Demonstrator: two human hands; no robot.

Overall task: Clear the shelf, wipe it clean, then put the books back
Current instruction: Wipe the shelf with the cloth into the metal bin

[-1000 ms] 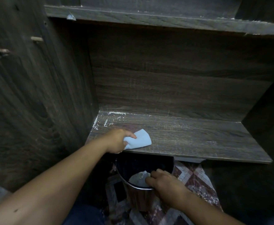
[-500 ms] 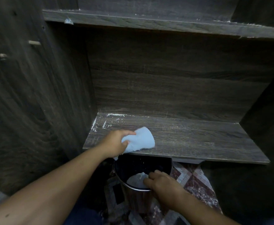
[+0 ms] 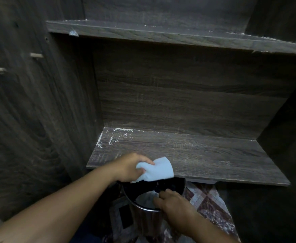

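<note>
1. Pale blue cloth (image 3: 158,170) is gripped in the left hand (image 3: 129,167) at the front edge of the shelf (image 3: 205,155), in the lower centre of the frame. Part of it hangs over the edge, above the metal bin (image 3: 140,220).
2. The right hand (image 3: 176,206) curls its fingers over the rim of the bin and holds it below the edge.
3. If the bin is not exactly under the cloth, the dirt pushed off may fall on the patterned floor (image 3: 212,206).
4. A strong pull on the rim could tip the bin.
5. White dust (image 3: 112,139) lies in the back left corner of the shelf. The side wall (image 3: 38,120) makes this corner tight, so the dust is easy to miss.
6. The upper shelf (image 3: 161,35) crosses the top of the frame. No books are in view.
</note>
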